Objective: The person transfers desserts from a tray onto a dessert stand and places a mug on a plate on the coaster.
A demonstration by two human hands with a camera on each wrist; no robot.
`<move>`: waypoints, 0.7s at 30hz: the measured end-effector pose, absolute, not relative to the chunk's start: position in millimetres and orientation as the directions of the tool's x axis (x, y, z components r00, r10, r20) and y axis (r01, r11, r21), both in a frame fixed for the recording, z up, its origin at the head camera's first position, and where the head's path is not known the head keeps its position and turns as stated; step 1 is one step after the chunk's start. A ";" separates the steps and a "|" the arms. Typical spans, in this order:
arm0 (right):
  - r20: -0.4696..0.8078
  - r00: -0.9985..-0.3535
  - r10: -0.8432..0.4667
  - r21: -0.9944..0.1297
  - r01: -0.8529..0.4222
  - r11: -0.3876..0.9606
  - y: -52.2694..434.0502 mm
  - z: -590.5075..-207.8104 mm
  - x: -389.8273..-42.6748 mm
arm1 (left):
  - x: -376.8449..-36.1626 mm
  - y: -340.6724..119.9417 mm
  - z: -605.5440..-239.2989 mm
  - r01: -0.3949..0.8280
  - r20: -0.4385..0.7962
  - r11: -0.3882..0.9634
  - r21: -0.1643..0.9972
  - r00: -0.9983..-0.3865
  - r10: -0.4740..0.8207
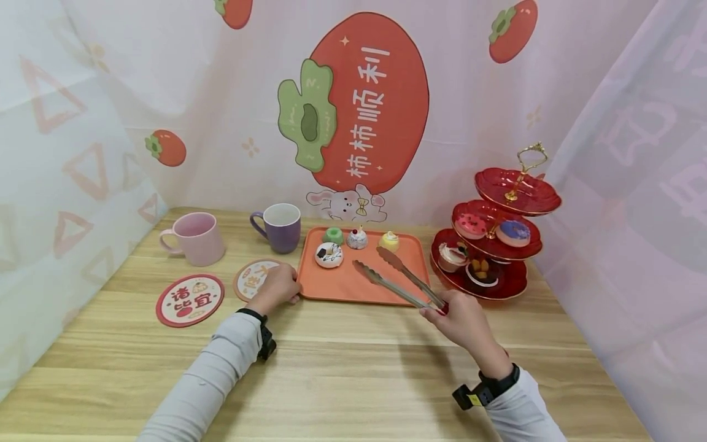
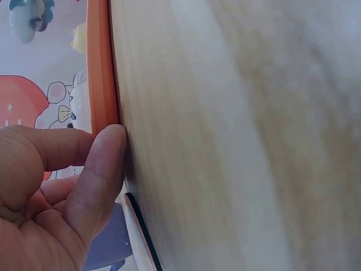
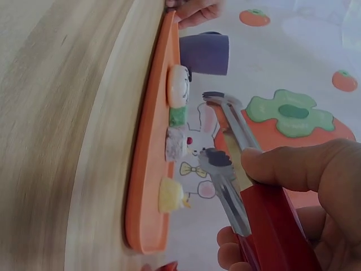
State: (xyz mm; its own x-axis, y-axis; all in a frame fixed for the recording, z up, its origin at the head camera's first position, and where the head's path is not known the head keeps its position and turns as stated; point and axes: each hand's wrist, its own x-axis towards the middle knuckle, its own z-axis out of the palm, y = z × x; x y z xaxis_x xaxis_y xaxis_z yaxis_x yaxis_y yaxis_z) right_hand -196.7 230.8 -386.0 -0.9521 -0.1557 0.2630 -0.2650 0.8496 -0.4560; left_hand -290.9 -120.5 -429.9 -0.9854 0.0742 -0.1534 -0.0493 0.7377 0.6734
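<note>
My left hand [image 1: 278, 285] pinches the near left corner of an orange tray [image 1: 353, 287] between thumb and forefinger; the left wrist view shows the fingertips at its rim. My right hand [image 1: 463, 320] grips metal tongs [image 1: 400, 292] by their red handle [image 3: 276, 226]. The tongs' arms stand apart over the tray with nothing between the tips. On the tray sit a white donut [image 1: 329, 255] with dark drizzle, a green piece [image 1: 333, 236], a whitish cake with a red berry [image 1: 357, 239] and a yellow cake [image 1: 389, 241].
At the right stands a three-tier red stand [image 1: 518, 191] bearing a pink donut [image 1: 471, 226], a purple donut [image 1: 513, 232], a cupcake [image 1: 453, 256] and a dark tart [image 1: 482, 272]. Leftward are a purple mug [image 1: 282, 228], a pink mug [image 1: 200, 239] and two round coasters [image 1: 190, 300].
</note>
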 end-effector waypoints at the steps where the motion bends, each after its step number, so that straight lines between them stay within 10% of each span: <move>1: 0.260 -0.953 -0.156 -0.460 -0.264 0.848 228.6 -387.0 -198.9 | -290.9 -120.4 -429.6 -0.046 -0.152 0.740 0.671 -0.985 0.076; 21: 0.219 -0.962 -0.164 -0.483 -0.253 0.839 173.2 -407.5 -231.6 | -289.2 -119.8 -429.3 -0.047 -0.147 0.719 0.693 -0.986 0.077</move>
State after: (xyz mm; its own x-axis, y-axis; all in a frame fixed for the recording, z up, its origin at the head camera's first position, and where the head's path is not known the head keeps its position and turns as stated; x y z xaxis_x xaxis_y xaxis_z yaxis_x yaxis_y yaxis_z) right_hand -231.6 173.2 -407.5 -0.9618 -0.1638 0.2193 -0.2528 0.8386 -0.4825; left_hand -289.2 -119.8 -429.3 -0.9861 0.0774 -0.1470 -0.0470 0.7190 0.6935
